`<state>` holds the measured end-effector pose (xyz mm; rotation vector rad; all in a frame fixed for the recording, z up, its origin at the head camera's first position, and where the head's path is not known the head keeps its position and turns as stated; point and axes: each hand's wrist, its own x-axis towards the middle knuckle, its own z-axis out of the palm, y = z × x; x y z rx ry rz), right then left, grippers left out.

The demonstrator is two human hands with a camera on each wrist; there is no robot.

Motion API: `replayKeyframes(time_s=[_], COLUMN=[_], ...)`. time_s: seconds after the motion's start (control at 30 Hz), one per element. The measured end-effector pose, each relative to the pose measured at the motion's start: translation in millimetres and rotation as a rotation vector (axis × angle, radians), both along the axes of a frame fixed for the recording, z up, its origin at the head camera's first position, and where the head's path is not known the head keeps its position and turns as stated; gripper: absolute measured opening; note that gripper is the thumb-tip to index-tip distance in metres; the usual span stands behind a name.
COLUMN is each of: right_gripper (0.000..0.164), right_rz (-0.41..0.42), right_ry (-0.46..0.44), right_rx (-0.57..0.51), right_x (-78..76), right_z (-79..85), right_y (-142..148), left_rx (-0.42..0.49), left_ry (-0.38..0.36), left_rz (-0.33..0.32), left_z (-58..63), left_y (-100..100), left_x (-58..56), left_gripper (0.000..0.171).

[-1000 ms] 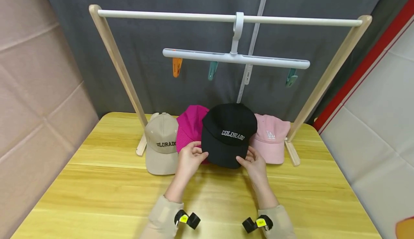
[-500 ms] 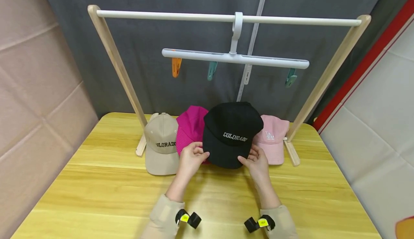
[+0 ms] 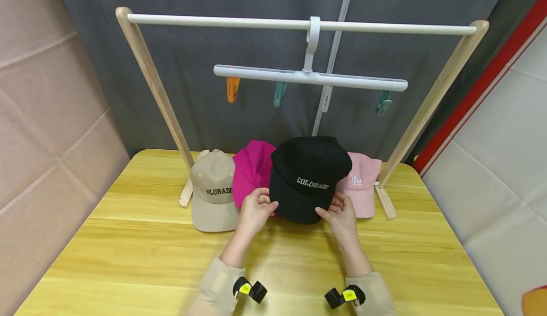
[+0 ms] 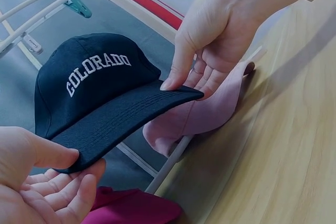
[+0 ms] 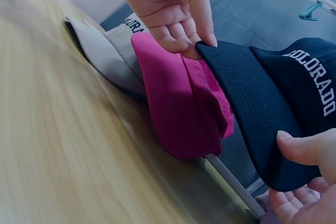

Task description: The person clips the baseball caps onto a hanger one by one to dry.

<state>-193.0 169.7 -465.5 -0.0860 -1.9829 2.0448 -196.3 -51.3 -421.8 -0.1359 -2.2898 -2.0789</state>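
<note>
Both hands hold a black cap with white COLORADO lettering by its brim, crown tipped toward the back. In the head view my left hand pinches the brim's left edge, thumb on top. My right hand pinches the right edge the same way; its thumb lies over the brim in the right wrist view, fingers beneath. The wrist views show the brim raised above the table. Behind it on the left is a magenta cap, partly hidden. A pink cap with an LA mark is partly covered on the right.
A beige cap lies far left. Over the caps stands a wooden rack with a white rail. From it hangs a white hanger bearing an orange clip, teal clips and a white clip. A grey curtain is behind.
Over the last second the black cap has shifted slightly right with both hands, covering more of the pink cap. Both hands keep their hold on its brim.
</note>
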Motion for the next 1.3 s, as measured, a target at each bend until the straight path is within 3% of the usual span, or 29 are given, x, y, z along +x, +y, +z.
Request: replayKeyframes(time_s=[0.33,0.57,0.7,0.8,0.97,1.1,1.3], right_gripper=[0.074,0.073,0.074,0.074,0.073,0.070,0.067], right_rz=[-0.011,-0.011,-0.008,-0.008,-0.010,-0.015,-0.007], right_ry=[-0.007,-0.042,-0.048,-0.031,-0.010,-0.039,-0.083], right_rx=[0.082,0.086,0.088,0.100,0.126,0.122,0.127], right_x=[-16.7,-13.9,-14.1,-15.6,-15.4,-7.7,3.0], right_z=[-23.5,-13.3,-9.8,-10.4,-9.8,7.2,33.9], right_y=[14,13,13,14,14,9,3], left_rx=[-0.025,-0.015,-0.002,-0.011,-0.009,-0.001,-0.008], left_ry=[0.008,0.021,0.027,0.023,-0.001,-0.017,-0.020], left_rz=[-0.039,-0.066,-0.070,-0.072,-0.069,-0.065,-0.066], left_z=[-0.3,22.2,27.4,26.3,10.4,0.4,1.2], left_y=[1,1,1,1,0,0,1], left_x=[-0.3,10.6,13.0,11.2,0.0,-5.8,-4.5], left_gripper=[0.028,0.028,0.029,0.030,0.031,0.031,0.027])
